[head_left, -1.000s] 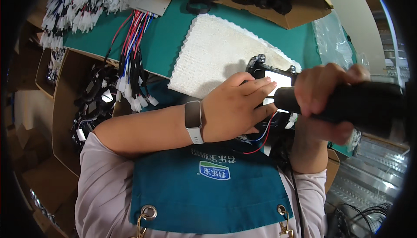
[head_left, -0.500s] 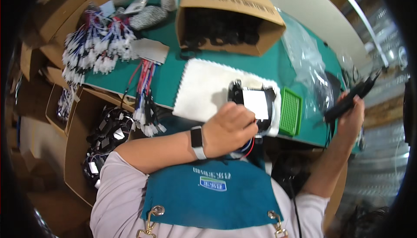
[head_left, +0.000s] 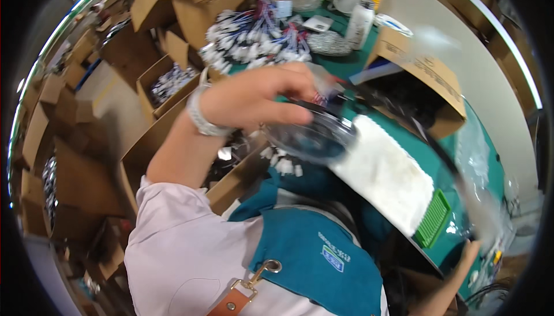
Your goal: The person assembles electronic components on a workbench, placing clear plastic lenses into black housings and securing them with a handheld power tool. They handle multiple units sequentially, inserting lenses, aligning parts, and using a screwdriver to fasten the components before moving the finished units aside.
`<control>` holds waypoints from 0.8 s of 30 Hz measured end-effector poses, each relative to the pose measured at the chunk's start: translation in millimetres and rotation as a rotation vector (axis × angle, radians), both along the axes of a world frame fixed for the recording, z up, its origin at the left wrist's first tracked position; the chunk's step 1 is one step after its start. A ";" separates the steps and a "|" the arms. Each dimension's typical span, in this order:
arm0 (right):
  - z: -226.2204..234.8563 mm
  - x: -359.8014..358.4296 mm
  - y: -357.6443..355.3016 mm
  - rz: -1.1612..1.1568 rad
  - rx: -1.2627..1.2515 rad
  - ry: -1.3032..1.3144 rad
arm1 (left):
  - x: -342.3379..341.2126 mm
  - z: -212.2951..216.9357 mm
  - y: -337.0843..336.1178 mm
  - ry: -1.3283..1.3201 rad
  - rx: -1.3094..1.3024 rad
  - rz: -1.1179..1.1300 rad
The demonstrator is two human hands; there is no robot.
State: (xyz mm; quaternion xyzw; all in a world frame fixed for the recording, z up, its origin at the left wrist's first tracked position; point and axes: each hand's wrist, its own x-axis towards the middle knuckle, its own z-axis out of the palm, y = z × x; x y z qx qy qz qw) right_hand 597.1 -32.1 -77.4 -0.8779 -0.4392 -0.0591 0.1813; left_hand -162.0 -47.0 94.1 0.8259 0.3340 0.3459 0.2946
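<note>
My left hand (head_left: 259,97) is raised over the table's near-left edge. Its thumb and fingers grip a dark, glossy plastic housing (head_left: 314,137) with a rounded outline, smeared by motion. Far off at the right, my right hand (head_left: 472,249) is small and blurred beside the table edge; its fingers and anything in them cannot be made out. A dark, blurred strip (head_left: 441,154), perhaps a cable, slants across the table toward that hand. Between the hands lies a white cloth (head_left: 386,172) with a scalloped edge, and by its right end is a green plastic tray (head_left: 433,218).
An open cardboard box (head_left: 444,79) of dark parts stands at the back right. Bundles of white-tipped wires (head_left: 248,42) lie at the back left, near a grey fuzzy roll (head_left: 329,44). Below the table's left edge is another carton (head_left: 147,154); more boxes fill the left.
My left hand has lifted the housing off the cloth and carried it left. My right hand has dropped lower, and the black elongated tool it held is no longer distinct. The view has swung left.
</note>
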 end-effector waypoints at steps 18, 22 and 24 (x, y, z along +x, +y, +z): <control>-130.5 -70.3 -26.6 0.373 0.031 0.004 | -297.0 -291.4 -252.4 0.938 -1.139 1.898; -180.6 -96.2 -30.0 0.342 -0.169 0.236 | -280.7 -355.8 -302.9 1.106 -1.333 1.746; -203.5 -98.8 -50.6 0.264 -0.255 0.355 | -249.4 -336.2 -271.7 1.014 -1.334 1.678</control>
